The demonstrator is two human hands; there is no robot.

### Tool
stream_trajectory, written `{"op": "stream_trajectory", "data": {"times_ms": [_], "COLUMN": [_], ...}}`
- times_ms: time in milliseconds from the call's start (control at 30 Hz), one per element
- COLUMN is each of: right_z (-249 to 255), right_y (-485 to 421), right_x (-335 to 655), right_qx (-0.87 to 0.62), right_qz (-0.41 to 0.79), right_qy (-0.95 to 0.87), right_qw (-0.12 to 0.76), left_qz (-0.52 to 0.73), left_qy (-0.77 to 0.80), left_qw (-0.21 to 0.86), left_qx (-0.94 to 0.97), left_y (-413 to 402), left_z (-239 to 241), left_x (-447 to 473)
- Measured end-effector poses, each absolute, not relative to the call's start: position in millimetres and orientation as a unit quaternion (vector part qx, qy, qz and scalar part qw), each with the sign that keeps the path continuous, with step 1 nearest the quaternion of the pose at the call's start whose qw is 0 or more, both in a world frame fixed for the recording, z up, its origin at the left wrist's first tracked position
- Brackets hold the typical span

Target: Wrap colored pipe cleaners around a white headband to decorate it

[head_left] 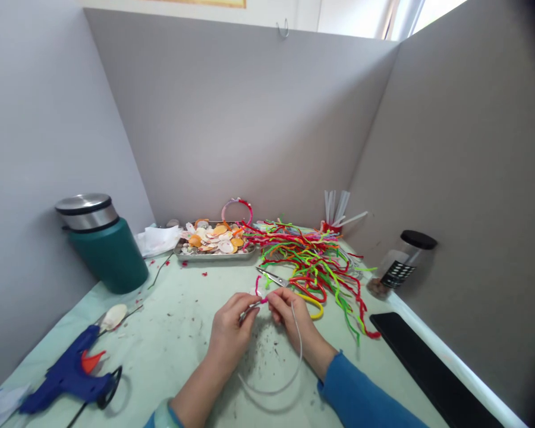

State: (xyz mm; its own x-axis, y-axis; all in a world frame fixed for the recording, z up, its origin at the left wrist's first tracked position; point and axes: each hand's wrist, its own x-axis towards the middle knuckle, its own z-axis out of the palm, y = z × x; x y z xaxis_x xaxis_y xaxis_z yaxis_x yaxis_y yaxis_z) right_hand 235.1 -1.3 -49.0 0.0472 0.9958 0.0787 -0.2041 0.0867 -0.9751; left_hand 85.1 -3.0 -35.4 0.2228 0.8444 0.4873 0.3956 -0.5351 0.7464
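Observation:
My left hand (229, 327) and my right hand (294, 321) meet over the middle of the table, fingertips close together. Between them runs a bright pink pipe cleaner (258, 286), one end sticking up. Both hands are closed in a pinch on it. A thin white hoop (282, 390) curves from the right hand down toward me; its far part is hidden by my fingers. Just beyond the hands lie scissors (274, 277) with red and yellow handles, partly beneath a tangled heap of coloured pipe cleaners (307, 252).
A metal tray (214, 257) holds shells; behind it stands a pink-and-red wrapped ring (236, 201). At left are a teal bottle (109, 255) and a blue glue gun (71, 371). At right, glue sticks (334, 205), a black-lidded jar (399, 267) and a black bar (428, 362).

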Motion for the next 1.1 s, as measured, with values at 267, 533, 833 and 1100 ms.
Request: {"op": "stream_trajectory", "data": {"times_ms": [267,533,833,1100], "right_z": [-46.9,-44.9,-40.4,-48.7], "right_y": [-3.1,-3.6,-5.4,-2.1], "right_x": [235.3,234.9,233.7,232.0], "right_qx": [-0.437,-0.437,-0.429,-0.418], "right_qz": [0.516,0.514,0.513,0.521], "right_qy": [-0.474,-0.481,-0.487,-0.475], "right_qw": [0.563,0.56,0.562,0.572], "left_qz": [0.458,0.443,0.45,0.444], "left_qy": [0.411,0.418,0.411,0.498], "left_qw": [0.202,0.234,0.262,0.308], "left_qx": [0.762,0.758,0.748,0.678], "left_y": [-0.5,0.6,-1.4,0.4], "left_z": [-40.0,-36.9,-33.7,-33.0], "left_x": [85.4,87.3,88.1,86.1]}}
